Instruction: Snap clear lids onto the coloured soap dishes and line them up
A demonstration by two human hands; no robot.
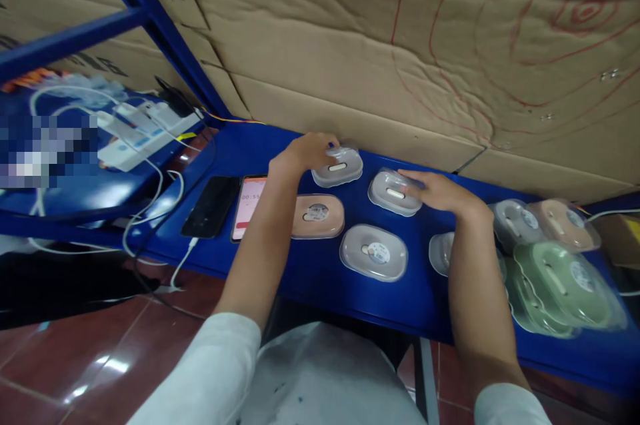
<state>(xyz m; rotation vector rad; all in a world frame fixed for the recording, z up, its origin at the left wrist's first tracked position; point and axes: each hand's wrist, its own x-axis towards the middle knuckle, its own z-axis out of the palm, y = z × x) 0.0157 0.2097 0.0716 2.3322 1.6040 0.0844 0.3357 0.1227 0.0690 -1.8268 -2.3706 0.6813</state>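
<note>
My left hand (313,150) reaches to the back of the blue surface, its fingers curled at the far left edge of a grey lidded plastic box (345,175). To its right, my right hand (437,190) grips another grey plastic box (390,202), with fingers along the far edge and the thumb on the lid. Both lids are see-through and carry a pale oblong tab. Nearer to me lie a peach box (327,225), partly behind my left forearm, and a grey box with a round sticker (363,262).
Several green boxes (575,278), a grey box (517,220) and a peach box (565,222) crowd the right end. At left are two phones (213,205) (243,205), a charging cable (185,262) and a power strip (135,145). Cardboard (325,52) walls the back.
</note>
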